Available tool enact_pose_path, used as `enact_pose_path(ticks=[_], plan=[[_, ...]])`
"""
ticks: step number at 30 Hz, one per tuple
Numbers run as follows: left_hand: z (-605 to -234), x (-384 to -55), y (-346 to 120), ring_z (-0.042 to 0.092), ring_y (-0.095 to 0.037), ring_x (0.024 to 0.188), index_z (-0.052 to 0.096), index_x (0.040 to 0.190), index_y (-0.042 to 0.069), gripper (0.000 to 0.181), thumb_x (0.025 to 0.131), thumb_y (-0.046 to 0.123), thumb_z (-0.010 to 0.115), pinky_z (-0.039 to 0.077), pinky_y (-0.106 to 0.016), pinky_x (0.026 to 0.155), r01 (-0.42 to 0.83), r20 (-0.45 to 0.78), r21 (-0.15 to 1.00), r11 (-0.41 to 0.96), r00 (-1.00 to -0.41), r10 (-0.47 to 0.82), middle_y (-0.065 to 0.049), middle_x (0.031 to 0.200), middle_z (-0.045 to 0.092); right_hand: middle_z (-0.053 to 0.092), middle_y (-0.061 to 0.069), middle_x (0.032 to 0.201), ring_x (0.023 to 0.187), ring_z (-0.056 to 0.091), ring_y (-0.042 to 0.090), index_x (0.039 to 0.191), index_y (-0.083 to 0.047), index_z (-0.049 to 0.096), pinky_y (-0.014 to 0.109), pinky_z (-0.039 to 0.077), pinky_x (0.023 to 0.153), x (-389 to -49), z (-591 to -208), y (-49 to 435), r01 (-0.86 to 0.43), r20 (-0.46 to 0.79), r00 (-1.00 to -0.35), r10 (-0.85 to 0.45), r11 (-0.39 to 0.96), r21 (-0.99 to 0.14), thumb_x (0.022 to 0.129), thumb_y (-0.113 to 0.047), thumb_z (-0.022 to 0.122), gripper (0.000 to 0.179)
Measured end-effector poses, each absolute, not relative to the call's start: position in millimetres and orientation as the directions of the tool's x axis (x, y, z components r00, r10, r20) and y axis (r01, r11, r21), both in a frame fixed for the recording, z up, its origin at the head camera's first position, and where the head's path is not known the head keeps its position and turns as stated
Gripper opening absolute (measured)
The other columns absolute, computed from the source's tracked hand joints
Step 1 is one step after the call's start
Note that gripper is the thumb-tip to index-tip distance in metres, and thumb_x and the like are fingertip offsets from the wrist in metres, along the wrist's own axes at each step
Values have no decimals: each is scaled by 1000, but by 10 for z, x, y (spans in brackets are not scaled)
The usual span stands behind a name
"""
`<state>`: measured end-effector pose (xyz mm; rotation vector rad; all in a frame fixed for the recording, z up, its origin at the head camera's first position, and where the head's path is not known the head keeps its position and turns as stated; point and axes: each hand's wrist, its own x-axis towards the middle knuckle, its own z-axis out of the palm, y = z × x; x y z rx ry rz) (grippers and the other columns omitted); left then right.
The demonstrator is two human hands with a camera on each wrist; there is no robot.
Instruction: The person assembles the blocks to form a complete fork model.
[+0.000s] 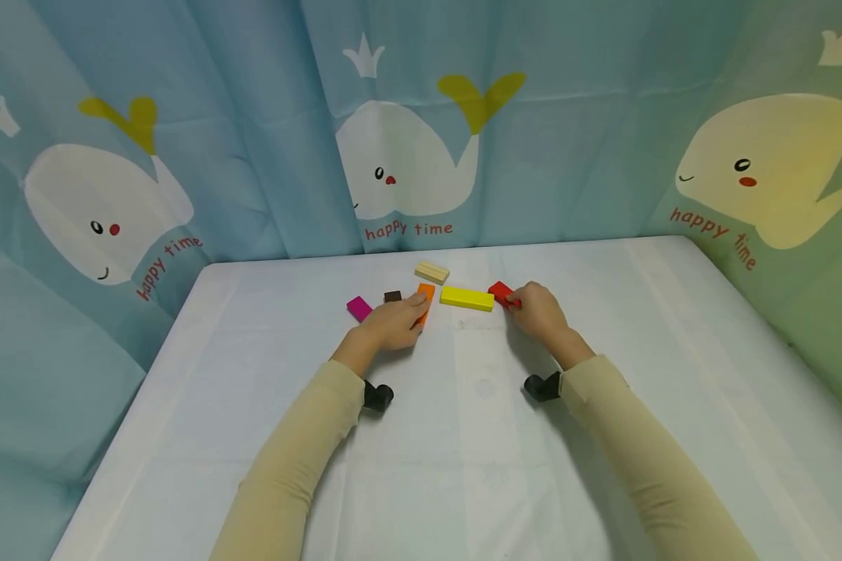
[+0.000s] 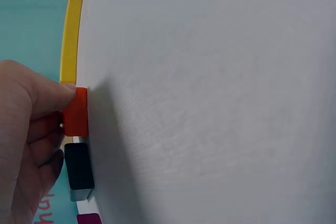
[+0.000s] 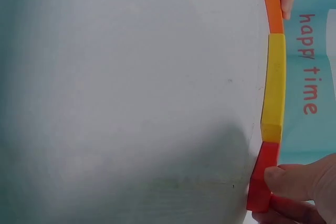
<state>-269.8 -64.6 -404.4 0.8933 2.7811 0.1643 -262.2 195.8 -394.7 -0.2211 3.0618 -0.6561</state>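
Observation:
My left hand pinches an orange block between thumb and fingers, low over the white table. At the right, my right hand grips a red block, its thumb on the near side. Between the two hands lies a long yellow block; the red block is close to its right end, and the orange one is near its left end. A dark brown block and a magenta block lie left of the orange block, partly hidden by my left hand in the head view.
A pale wooden block lies behind the orange and yellow ones. The white-covered table ends at a blue curtain printed with whales. Black wrist mounts stick out from under both sleeves.

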Motion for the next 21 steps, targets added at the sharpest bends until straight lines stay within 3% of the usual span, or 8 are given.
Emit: enact_pose_path(ticks=[14,21], plan=[[-4044,-2602,-627,26,-16,133,30,143,6,52,96,25,41,24,-32,107,581,-152,159,798,-784,602,-6,148,26,56,23,94,83,49,31,105,12,64,44,45,79,-2463,-3928,2006,-150,67,-989,-134,890,-431,83,2,61,24],[-4033,-2535,-616,30,-17,132,31,143,6,53,95,25,43,28,-33,105,577,-141,165,800,-789,598,-6,148,27,55,24,97,86,49,33,107,12,63,46,45,82,-2436,-3957,2028,-132,42,-991,-127,893,-430,84,1,61,25]])
